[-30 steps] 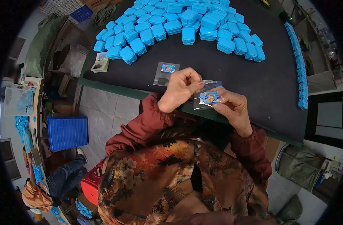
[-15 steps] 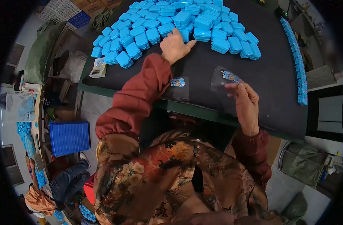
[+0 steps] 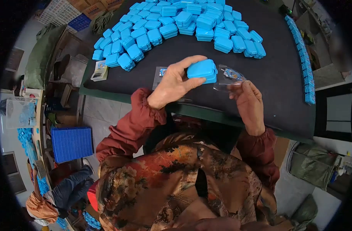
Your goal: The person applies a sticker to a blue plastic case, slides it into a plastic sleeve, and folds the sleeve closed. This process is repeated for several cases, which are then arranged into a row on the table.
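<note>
A blue lidded box is gripped between the thumb and fingers of my left hand, raised over the near part of the dark table. My right hand pinches the edge of a clear plastic bag, which has a colourful printed card inside. The bag's left side is right beside the box. Partly behind my left hand, another clear bag with a printed card lies on the table.
Many blue boxes are heaped across the far side of the dark table. A long row of them lines the right edge. At the left stands a small card stack. A person in orange is at the lower left.
My left hand has come back from the heap towards me with a blue box in it. The bag in my right hand has opened out beside the box, and the lying bag is further left.
</note>
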{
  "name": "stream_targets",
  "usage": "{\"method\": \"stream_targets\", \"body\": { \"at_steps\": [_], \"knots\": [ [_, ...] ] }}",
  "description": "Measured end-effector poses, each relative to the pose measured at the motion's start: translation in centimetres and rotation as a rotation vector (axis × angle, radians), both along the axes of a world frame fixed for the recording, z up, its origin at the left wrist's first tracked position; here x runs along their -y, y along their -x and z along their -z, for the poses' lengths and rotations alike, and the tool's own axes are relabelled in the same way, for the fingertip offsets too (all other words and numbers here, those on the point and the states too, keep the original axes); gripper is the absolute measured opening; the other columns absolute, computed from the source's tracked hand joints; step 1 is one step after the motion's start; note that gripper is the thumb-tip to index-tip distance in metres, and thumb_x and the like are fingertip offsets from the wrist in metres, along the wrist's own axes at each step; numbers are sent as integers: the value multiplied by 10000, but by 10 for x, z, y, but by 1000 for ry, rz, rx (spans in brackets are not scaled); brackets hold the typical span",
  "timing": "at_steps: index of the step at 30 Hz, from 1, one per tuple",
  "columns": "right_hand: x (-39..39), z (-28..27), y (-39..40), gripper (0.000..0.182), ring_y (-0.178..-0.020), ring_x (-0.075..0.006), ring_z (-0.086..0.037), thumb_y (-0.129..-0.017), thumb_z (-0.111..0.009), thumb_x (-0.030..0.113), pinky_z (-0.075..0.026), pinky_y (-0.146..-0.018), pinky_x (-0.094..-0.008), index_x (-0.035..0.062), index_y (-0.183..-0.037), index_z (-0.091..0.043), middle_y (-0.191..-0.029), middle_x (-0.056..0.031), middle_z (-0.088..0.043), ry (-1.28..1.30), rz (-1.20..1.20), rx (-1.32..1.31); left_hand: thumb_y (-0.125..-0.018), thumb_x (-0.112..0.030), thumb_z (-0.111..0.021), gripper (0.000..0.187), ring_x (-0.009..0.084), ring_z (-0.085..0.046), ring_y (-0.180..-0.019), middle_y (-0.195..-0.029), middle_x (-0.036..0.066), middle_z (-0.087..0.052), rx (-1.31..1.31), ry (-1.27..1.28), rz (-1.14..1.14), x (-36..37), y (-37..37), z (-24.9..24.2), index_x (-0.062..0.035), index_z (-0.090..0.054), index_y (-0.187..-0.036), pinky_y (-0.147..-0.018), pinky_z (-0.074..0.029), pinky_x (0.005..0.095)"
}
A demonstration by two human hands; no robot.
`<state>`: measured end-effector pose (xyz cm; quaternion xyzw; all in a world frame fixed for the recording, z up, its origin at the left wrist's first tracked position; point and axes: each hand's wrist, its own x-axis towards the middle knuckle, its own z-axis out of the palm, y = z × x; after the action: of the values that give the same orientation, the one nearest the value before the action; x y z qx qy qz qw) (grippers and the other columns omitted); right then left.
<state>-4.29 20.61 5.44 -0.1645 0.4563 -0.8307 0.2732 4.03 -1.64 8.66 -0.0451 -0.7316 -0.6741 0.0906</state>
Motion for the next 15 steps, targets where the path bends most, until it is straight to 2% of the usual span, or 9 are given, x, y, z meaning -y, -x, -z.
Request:
{"method": "stream_targets", "body": {
  "at_steps": [2, 4, 7, 8, 9, 13, 15],
  "knots": [
    [3, -1, -1, 237, -885, -182, -598, -955, -455, 213, -431, -707, -297, 48, -905, -618, -946, -84, -639, 37, -38, 1, -844, -49, -630, 450, 99, -534, -896, -1088, 58, -564, -1, -132, 5, -6, -6, 7, -31, -466, -1262, -704, -475, 236],
    [5, -5, -2, 238, -881, -173, -595, -957, -458, 207, -448, -687, -290, 42, -958, -631, -927, -82, -640, 101, -35, 6, -838, -37, -635, 462, 99, -526, -921, -1105, 63, -556, -46, -155, 4, -10, -6, 13, -29, -459, -1265, -707, -471, 235],
    [4, -1, -2, 252, -877, -162, -590, -962, -444, 201, -449, -688, -284, 41, -952, -638, -1009, -100, -626, 120, -52, -29, -829, -29, -644, 454, 93, -518, -915, -1085, 57, -547, -67, -115, -70, -13, -9, 14, -27, -462, -1244, -702, -467, 235],
    [4, -2, -2, 252, -877, -162, -590, -962, -444, 201, -449, -688, -284, 41, -952, -638, -1009, -100, -626, 119, -53, -29, -803, -14, -661, 438, 86, -510, -901, -1030, 43, -539, -63, -92, -76, -13, -9, 14, -28, -483, -1204, -720, -455, 228],
    [5, -2, -3, 263, -883, -155, -587, -964, -437, 198, -450, -690, -282, 36, -944, -643, -1076, -116, -599, 95, -46, -80, -778, 2, -678, 423, 78, -501, -888, -976, 29, -532, -58, -70, -81, -13, -10, 14, -30, -504, -1163, -738, -443, 221],
    [7, -6, -6, 294, -844, -117, -564, -966, -428, 197, -445, -698, -270, 14, -911, -652, -1244, -145, -507, 29, -40, -160, -755, -3, -694, 409, 103, -515, -880, -972, 44, -543, -50, -32, -76, -14, -13, 13, -17, -521, -1125, -735, -443, 244],
    [7, -6, -6, 298, -815, -106, -544, -964, -435, 210, -441, -701, -265, 12, -909, -652, -1250, -145, -502, 4, -46, -207, -781, -17, -690, 430, 94, -518, -887, -1032, 46, -533, -92, 150, -69, -13, -13, 16, -8, -503, -1168, -713, -462, 248]
  ]
}}
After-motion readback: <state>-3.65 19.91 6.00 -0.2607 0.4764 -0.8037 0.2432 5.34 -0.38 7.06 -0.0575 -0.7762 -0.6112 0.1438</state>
